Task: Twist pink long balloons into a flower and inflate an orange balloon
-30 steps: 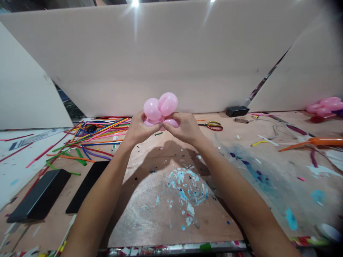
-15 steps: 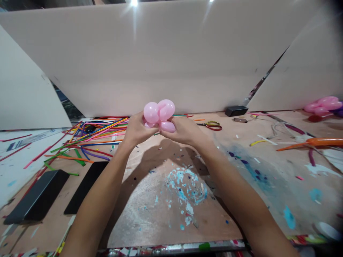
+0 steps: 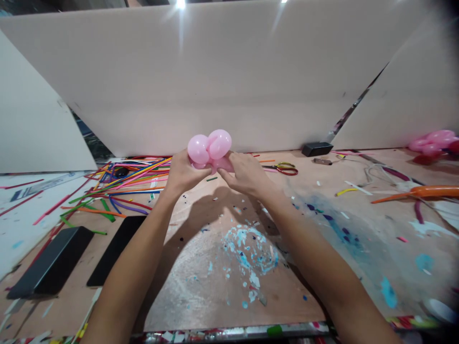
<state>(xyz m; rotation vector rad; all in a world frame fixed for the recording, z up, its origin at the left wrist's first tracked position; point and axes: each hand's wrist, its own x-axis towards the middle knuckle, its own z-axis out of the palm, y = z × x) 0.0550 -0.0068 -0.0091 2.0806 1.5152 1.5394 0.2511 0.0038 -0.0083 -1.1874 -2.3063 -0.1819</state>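
A pink twisted balloon (image 3: 219, 144) is held up between my two hands, above the far part of the table. Several rounded bubbles of it show over and between my thumbs. My left hand (image 3: 182, 174) wraps its left side, and the fingers behind are hidden. On the other side my right hand (image 3: 247, 173) closes round the lower right bubbles, its thumb pointing inward. The two thumbs lie close to each other below the bubbles.
Many uninflated balloons (image 3: 136, 179) lie in a pile at the left. Two dark blocks, one a black slab (image 3: 114, 251), sit near my left forearm. Scissors (image 3: 285, 168), a black box (image 3: 317, 149) and an orange balloon (image 3: 432, 192) lie to the right. Pale boards (image 3: 222, 76) stand behind.
The pink balloon has turned slightly and shifted a little up and left. My right thumb has moved off the lower bubble's front and now sits lower.
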